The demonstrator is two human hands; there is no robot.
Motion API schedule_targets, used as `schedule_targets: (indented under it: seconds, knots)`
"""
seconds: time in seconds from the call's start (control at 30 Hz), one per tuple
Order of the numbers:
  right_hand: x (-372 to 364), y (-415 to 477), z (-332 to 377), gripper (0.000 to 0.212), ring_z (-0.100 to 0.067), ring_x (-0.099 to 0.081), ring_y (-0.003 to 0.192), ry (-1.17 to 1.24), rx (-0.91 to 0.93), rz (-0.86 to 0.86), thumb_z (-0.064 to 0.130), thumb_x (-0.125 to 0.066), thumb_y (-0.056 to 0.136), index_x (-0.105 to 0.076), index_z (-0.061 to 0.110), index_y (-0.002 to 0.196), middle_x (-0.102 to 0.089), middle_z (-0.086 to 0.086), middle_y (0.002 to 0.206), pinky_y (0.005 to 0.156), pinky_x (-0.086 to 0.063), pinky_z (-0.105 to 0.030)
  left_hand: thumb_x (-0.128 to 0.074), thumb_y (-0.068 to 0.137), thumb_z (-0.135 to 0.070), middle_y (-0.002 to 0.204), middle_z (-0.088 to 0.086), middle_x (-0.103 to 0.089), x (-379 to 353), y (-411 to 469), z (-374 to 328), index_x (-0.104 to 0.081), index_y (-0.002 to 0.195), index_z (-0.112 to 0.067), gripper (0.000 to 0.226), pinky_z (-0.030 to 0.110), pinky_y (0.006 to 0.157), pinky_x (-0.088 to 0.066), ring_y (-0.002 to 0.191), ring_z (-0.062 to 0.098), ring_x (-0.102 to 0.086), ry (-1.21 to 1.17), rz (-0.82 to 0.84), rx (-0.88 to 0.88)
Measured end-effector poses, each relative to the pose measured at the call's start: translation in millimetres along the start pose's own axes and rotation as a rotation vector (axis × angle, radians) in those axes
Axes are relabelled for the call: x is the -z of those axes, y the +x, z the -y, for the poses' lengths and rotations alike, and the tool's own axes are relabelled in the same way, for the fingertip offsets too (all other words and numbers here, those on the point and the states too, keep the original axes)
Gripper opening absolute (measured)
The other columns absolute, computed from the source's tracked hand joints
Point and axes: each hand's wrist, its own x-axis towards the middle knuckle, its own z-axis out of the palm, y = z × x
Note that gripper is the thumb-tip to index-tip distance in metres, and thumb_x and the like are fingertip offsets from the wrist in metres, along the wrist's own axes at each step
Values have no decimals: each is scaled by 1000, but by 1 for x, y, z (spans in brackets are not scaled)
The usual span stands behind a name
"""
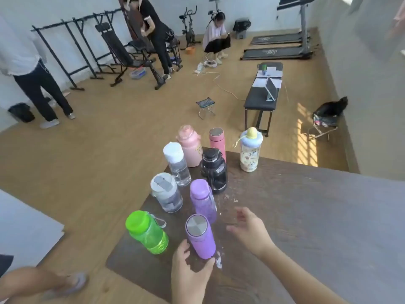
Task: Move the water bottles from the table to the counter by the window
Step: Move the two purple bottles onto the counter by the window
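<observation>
Now the left hand (pixel 188 270) cups the base of the lilac steel-capped bottle (pixel 200 236), fingers (pixel 183 246) touching it, just right of the green bottle (pixel 146 232). Right hand (pixel 249 231) hovers, fingers spread; better to wrap higher up before lifting.

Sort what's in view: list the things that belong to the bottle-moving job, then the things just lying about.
For the job: lilac flask, green bottle, purple bottle, black jug, pink jug, table.

Lying about: folding stool, black bench, treadmills, exercise bike.
</observation>
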Motion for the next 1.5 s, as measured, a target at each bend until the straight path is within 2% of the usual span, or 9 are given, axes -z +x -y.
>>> schedule_targets:
  seconds: [0.1,0.2,0.37,0.67,0.83,1.07,1.23,1.37,1.5]
  knots:
    - [-35,31,6,82,-15,-63,123,64,46,53,18,-90,76,-50,14,147,-61,4,134,101,-46,-22,-90,59,-7,67,-37,-71,-5,23,-1,-71,73,-49,48,6,67,-50,70,-18,-67,-50,73,-105]
    - [-60,46,2,85,-12,-64,123,75,69,65,32,-92,68,-52,28,143,-63,9,137,105,-52,-37,-84,41,-43,90,-50,-69,-10,33,15,-65,88,-53,52,15,75,-56,87,-18,-69,-107,23,-128]
    - [-90,58,-12,82,-6,-61,120,148,109,46,41,-90,67,-50,34,139,-59,13,131,101,-53,-33,-88,33,-37,89,-52,-70,-14,47,32,-60,96,-84,84,0,73,-53,83,-21,-71,-110,7,-149]
    - [-73,58,-16,51,-10,-59,106,193,191,-136,36,-82,71,-53,30,112,-62,13,110,90,-51,-31,-92,32,-47,90,-44,-76,-11,54,10,-66,98,-75,76,20,80,-60,80,-5,-78,-154,-131,-229]
    - [-10,37,-35,45,-5,-64,97,257,165,-267,36,-86,72,-54,34,103,-66,14,102,81,-52,-26,-104,52,-18,98,-34,-80,-32,49,-15,-70,95,-65,72,26,83,-61,90,-1,-80,-110,1,-251]
    - [130,4,-109,44,14,-55,86,248,49,-463,29,-87,76,-54,29,105,-59,18,97,70,-40,-9,-92,70,-4,108,-32,-78,-159,23,-86,-68,114,-44,64,29,91,-60,98,-7,-77,-116,234,-302]
    - [228,-38,-183,53,12,-59,102,243,-69,-611,27,-90,74,-58,20,117,-65,12,111,75,-44,-5,-95,68,-10,105,-27,-80,-288,-11,-137,-64,111,-43,63,40,95,-62,98,1,-79,-130,383,-330]
    - [299,-75,-234,48,24,-53,88,226,-132,-731,16,-90,75,-50,23,101,-57,17,95,70,-41,-1,-96,64,-10,110,-8,-82,-393,-52,-179,-68,117,-31,64,45,96,-63,104,15,-79,-134,517,-387]
    - [353,-100,-283,47,21,-55,93,227,-180,-862,15,-90,75,-53,21,105,-61,14,98,72,-42,-1,-94,68,-2,108,-10,-76,-491,-102,-215,-65,122,-16,62,16,84,-60,94,-3,-76,-131,706,-441]
